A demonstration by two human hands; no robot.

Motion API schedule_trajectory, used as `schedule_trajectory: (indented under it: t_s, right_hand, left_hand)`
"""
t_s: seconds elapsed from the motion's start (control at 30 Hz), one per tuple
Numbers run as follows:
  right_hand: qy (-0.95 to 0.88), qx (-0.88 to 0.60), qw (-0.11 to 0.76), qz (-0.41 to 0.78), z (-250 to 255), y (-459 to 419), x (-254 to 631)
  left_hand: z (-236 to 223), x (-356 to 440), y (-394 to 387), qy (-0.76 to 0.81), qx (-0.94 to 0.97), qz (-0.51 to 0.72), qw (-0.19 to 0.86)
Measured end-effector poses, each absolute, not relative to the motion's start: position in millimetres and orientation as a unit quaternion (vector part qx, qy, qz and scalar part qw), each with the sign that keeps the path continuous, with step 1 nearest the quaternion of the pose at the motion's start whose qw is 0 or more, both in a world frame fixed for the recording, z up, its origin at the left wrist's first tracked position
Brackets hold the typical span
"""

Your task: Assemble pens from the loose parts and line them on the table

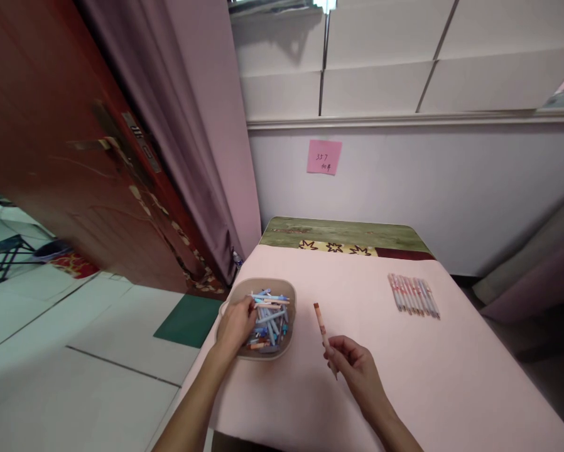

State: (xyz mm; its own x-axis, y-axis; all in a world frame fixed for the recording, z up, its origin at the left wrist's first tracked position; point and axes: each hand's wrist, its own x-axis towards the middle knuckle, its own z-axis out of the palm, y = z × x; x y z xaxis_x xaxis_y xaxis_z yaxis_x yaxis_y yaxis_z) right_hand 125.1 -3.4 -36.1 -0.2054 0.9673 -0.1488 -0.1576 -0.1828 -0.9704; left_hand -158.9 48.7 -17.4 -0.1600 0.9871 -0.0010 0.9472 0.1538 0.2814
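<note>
My right hand is closed around a thin pen with an orange-brown tip, holding it above the pale pink table cover. My left hand reaches into a beige bowl full of several pens and caps. Its fingers curl among them; what they hold is hidden. A neat row of several white pens lies on the cover to the right.
The table's far end shows a green patterned top against a white wall with a pink sticky note. A mauve curtain and a brown door stand to the left. A folding chair sits on the tiled floor.
</note>
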Motion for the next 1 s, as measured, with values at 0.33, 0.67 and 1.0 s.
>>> schedule_trajectory:
  t_s: [0.33, 0.67, 1.0]
  right_hand:
    - [-0.474, -0.434, 0.433, 0.632, -22, 10, 104]
    - [-0.587, -0.416, 0.441, 0.537, 1, 60, 33]
    - [-0.599, -0.449, 0.423, 0.510, -7, 67, 40]
  left_hand:
    - [7, -125, 30, 0.671, 0.564, 0.392, 0.279]
    - [27, -100, 17, 0.601, 0.583, 0.462, 0.294]
    - [28, -123, 21, 0.625, 0.498, 0.518, 0.305]
